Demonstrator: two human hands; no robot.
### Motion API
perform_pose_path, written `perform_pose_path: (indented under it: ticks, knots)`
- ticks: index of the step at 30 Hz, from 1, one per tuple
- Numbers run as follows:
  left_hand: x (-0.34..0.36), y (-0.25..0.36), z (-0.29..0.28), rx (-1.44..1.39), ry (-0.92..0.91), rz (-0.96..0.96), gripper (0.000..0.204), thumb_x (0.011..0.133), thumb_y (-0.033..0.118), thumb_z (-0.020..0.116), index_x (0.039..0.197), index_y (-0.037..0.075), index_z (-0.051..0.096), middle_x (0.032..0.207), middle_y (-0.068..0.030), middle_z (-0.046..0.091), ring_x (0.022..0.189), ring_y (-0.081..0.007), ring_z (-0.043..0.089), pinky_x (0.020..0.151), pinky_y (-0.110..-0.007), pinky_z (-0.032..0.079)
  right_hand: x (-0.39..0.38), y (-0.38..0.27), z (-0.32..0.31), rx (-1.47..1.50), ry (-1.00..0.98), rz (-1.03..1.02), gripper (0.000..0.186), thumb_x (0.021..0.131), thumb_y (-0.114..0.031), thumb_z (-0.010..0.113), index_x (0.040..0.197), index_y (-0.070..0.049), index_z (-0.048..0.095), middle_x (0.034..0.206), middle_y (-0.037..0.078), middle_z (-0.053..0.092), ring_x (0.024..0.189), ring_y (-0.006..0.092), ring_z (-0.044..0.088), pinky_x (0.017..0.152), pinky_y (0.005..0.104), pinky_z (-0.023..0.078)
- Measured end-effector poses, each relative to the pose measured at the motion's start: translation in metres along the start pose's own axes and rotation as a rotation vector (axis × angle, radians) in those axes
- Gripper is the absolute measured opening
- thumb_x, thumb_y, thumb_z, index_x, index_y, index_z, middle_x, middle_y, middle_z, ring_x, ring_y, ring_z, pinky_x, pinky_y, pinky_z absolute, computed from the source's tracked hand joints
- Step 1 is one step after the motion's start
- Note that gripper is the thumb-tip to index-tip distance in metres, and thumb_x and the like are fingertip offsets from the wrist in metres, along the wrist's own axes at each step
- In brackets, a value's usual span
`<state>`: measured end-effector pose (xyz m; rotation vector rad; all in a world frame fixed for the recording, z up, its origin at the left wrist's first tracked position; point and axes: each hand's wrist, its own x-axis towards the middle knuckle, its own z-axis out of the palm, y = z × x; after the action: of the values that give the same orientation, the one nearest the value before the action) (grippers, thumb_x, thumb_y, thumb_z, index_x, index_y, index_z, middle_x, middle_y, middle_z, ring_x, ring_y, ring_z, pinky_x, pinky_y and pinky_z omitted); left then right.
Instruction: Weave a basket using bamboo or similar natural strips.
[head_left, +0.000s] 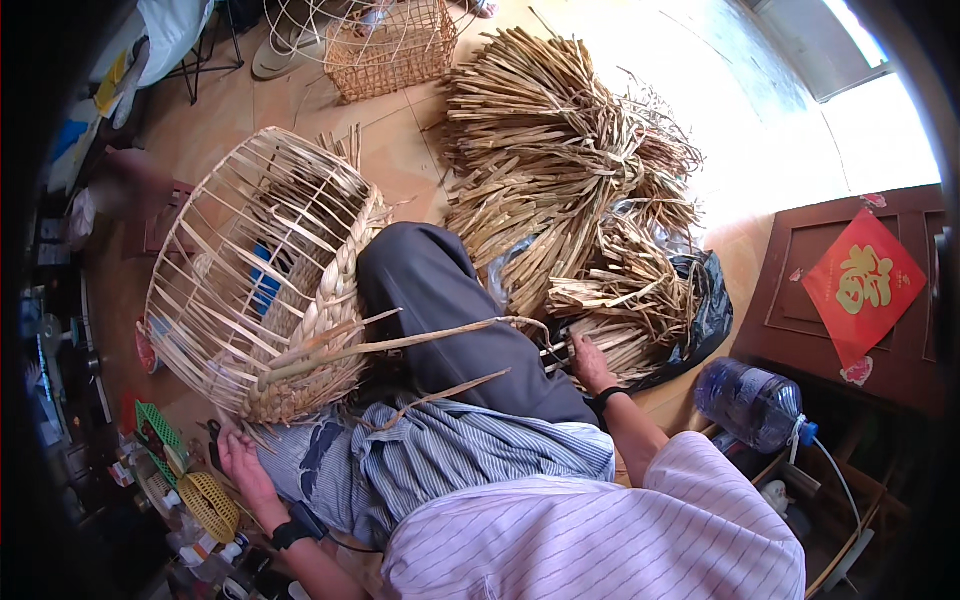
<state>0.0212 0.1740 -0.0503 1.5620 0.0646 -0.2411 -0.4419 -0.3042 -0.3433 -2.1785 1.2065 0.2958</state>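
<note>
My left hand [246, 468] is at 8 o'clock, its fingers partly curled beside a black tool [214, 445]; I cannot tell whether I have a grip on it. My right hand [592, 366] is at 4 o'clock, thumb and fingers a little bent and touching the near end of a bundle of pale strips [625, 352]; whether they have closed on any one strip I cannot tell.

The big round basket [340, 278] lies tipped on its side at 9 to 10 o'clock, just beside my bent knee, with thin bare ribs toward 10 and a thick plaited band toward my leg. A long strip [420, 340] runs from it across my trousers [440, 300] toward 3 o'clock. Below, a striped cloth [480, 440] covers my lap.

At 1 o'clock, heaps of dry stalks [540, 130] lie on the tiled floor [405, 135], and a black plastic bag [712, 305] edges the strips near 3. A small woven basket [390, 55] stands at 11, a large blue water bottle [750, 400] lies out at 4, and at 8 are green [158, 440] and yellow plastic baskets [210, 505].
</note>
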Motion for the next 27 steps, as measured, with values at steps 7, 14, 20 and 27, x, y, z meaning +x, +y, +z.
perform_pose_path:
  ticks: [7,14,20,27]
  knots:
    - [-0.009,0.004,0.019,0.111,0.120,0.020,0.021,0.103,0.010,0.064,0.122,0.001,0.063,0.100,-0.0041,0.064,0.088,-0.0126,0.060,0.083,-0.027,0.050,0.013,-0.003,-0.034,0.025,-0.002,0.069,0.027,0.087,-0.014,0.074,0.113,-0.010,0.066,0.106,0.019,0.071,0.098,0.0420,0.066,0.082,0.0511,0.053]
    - [-0.016,0.006,0.033,-0.084,0.130,0.089,0.018,0.103,0.009,0.063,0.118,0.001,0.066,0.094,-0.0067,0.070,0.080,-0.0141,0.064,0.077,-0.028,0.053,0.042,0.094,-0.084,-0.344,0.041,0.162,0.022,0.091,-0.016,0.062,0.111,-0.009,0.070,0.093,0.024,0.072,0.088,0.0444,0.070,0.073,0.0564,0.054]
    - [-0.036,0.043,0.090,0.831,0.255,0.509,0.014,0.097,0.005,0.064,0.109,0.006,0.071,0.094,-0.0071,0.071,0.091,-0.0218,0.069,0.081,-0.032,0.054,0.064,0.204,-0.097,0.004,0.250,0.179,0.020,0.094,-0.017,0.060,0.097,0.000,0.071,0.079,0.015,0.070,0.070,0.0300,0.066,0.062,0.0450,0.051]
    - [-0.037,0.063,0.175,1.028,-0.050,0.751,0.031,0.091,0.007,0.072,0.121,0.006,0.063,0.110,-0.0134,0.068,0.104,-0.0306,0.067,0.093,-0.040,0.055,0.129,0.147,-0.143,0.852,0.555,0.246,0.029,0.100,-0.014,0.056,0.125,0.000,0.062,0.093,0.001,0.059,0.074,0.0121,0.049,0.063,0.0288,0.042]
